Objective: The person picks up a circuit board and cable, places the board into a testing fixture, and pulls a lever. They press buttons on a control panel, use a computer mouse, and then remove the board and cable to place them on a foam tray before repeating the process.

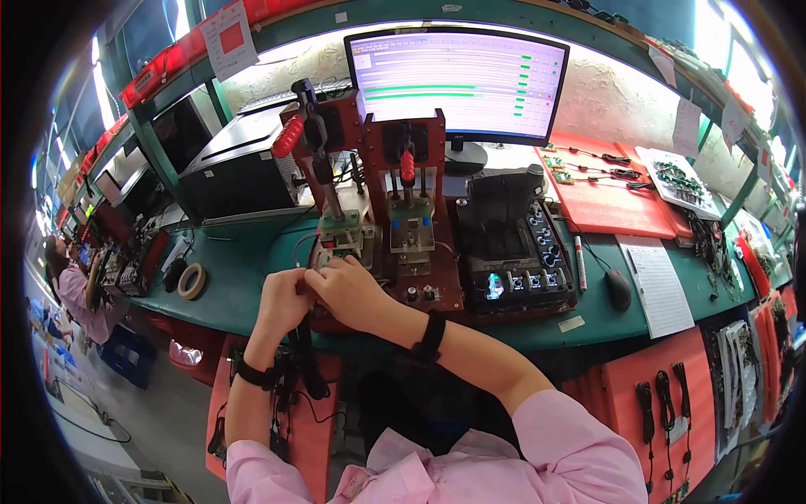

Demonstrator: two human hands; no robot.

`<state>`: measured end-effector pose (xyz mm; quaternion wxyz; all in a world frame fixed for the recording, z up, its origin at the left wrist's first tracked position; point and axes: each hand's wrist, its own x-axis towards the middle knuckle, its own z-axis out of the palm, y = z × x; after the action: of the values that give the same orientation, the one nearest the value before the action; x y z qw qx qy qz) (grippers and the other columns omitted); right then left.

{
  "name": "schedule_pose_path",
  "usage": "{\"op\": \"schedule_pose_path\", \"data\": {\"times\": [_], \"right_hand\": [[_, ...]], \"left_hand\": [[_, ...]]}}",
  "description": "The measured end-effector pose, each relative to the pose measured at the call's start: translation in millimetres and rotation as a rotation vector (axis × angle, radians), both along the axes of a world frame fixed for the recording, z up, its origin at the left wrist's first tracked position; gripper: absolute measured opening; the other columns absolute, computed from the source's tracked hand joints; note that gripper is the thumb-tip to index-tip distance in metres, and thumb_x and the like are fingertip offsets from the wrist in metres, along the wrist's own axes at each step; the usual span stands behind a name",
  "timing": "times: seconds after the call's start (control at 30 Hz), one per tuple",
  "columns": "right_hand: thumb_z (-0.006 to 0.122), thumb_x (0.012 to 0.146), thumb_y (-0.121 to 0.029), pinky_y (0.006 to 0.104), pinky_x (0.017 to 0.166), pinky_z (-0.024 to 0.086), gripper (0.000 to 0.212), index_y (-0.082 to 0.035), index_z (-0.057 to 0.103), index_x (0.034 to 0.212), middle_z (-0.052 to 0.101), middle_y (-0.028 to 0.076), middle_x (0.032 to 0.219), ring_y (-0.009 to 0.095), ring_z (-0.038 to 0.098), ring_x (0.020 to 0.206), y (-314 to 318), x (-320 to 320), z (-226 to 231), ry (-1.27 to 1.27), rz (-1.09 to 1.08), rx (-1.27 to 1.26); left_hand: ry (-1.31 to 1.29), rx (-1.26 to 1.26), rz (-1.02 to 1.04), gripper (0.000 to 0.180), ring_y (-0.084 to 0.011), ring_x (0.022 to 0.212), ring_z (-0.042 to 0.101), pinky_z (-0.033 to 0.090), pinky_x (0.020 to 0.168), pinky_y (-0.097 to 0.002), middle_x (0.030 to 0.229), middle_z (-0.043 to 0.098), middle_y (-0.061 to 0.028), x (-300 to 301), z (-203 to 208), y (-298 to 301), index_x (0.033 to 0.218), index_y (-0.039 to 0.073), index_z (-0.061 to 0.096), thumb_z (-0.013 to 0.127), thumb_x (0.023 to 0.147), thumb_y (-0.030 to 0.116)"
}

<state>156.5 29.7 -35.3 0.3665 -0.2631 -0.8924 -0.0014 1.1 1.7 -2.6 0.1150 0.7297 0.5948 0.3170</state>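
My left hand [284, 301] and my right hand [351, 294] meet at the front of the left press fixture [340, 239], fingers bent and pinched together. A bundled black cable [307, 361] hangs down from just under them. What lies between the fingertips is too small and covered to make out. The left fixture has a red-handled toggle clamp [288, 137] above a clear plate. Right beside it stands a second press fixture [410, 231] with its own red handle. Each wrist wears a black band.
A black control box with knobs [520, 269] stands right of the fixtures, below a monitor [457, 84]. Farther right are a mouse [618, 290], a marker [580, 262] and a paper sheet [656, 281]. Red foam boards [617, 197] carry cables. Tape [191, 281] lies left; a co-worker [80, 290] sits beyond.
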Motion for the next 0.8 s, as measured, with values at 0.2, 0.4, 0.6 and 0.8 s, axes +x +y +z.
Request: {"op": "schedule_pose_path", "data": {"times": [0.2, 0.4, 0.6, 0.8], "right_hand": [[0.065, 0.070, -0.009, 0.0393, 0.080, 0.043, 0.032, -0.005, 0.056, 0.100, 0.065, 0.010, 0.083, 0.029, 0.059, 0.089, 2, 6, -1, -0.050, 0.047, -0.061], [0.065, 0.069, -0.008, 0.0409, 0.080, 0.043, 0.031, -0.004, 0.056, 0.099, 0.064, 0.011, 0.084, 0.029, 0.059, 0.089, 2, 5, -1, 0.006, 0.048, -0.059], [0.064, 0.071, -0.008, 0.0421, 0.079, 0.044, 0.022, -0.004, 0.055, 0.090, 0.063, 0.009, 0.082, 0.029, 0.058, 0.086, -4, 7, 1, 0.008, 0.061, -0.033], [0.064, 0.072, -0.009, 0.0419, 0.079, 0.043, 0.015, -0.004, 0.057, 0.084, 0.062, 0.009, 0.080, 0.028, 0.057, 0.087, 4, 2, -9, 0.053, 0.041, -0.018]], "left_hand": [[-0.056, 0.002, -0.100, 0.012, -0.0246, 0.064, 0.066, 0.049, 0.059, -0.0315, 0.071, 0.064, -0.0178, -1, -1, -5, 0.081, -0.001, 0.066, 0.068, 0.072, 0.005], [0.098, 0.001, 0.050, 0.011, -0.0316, 0.068, 0.065, 0.052, 0.063, -0.0349, 0.072, 0.066, -0.0162, 8, 4, -8, 0.079, 0.000, 0.067, 0.069, 0.071, 0.008], [0.188, 0.172, 0.001, 0.011, -0.0325, 0.068, 0.065, 0.051, 0.063, -0.0365, 0.072, 0.065, -0.0157, 2, -1, -11, 0.078, 0.001, 0.067, 0.068, 0.070, 0.008], [0.038, 0.092, 0.039, 0.008, -0.0339, 0.069, 0.061, 0.049, 0.063, -0.0393, 0.070, 0.063, -0.0162, 5, -4, -12, 0.075, 0.002, 0.067, 0.067, 0.069, 0.008]]}}
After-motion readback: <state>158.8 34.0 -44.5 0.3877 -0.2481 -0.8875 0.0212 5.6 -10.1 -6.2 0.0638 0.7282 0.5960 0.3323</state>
